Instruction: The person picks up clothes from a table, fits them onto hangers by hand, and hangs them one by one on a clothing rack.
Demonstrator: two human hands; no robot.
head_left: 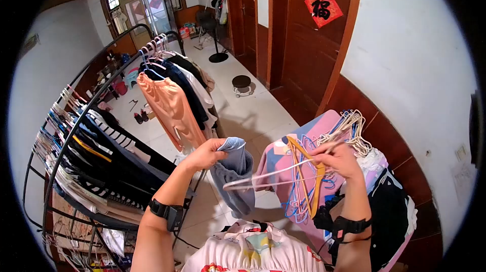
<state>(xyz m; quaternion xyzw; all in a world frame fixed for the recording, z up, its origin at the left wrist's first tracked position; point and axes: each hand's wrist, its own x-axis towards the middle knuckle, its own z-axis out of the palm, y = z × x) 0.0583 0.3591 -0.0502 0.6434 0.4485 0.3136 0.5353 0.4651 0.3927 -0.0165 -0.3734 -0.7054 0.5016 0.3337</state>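
Note:
My left hand (206,154) is closed on the top edge of a pair of blue-grey jeans (234,178), which hang down in front of me. In my right hand (338,159) is a pale hanger (268,177), gripped near its hook end and slightly blurred. Its far end reaches left to the jeans; whether it touches or enters them I cannot tell. Below my right hand, a yellow wooden hanger (318,191) and several blue hangers (301,203) lie on a pink cloth (268,163). A bundle of pale hangers (358,133) rests just beyond that hand.
On the left stands a black clothes rack (101,92) full of hung garments, with a peach garment (164,102) at its far end. Dark clothes (390,216) are piled on the right. A round stool (242,84) and a fan stand (217,55) are farther off, near brown doors (309,54).

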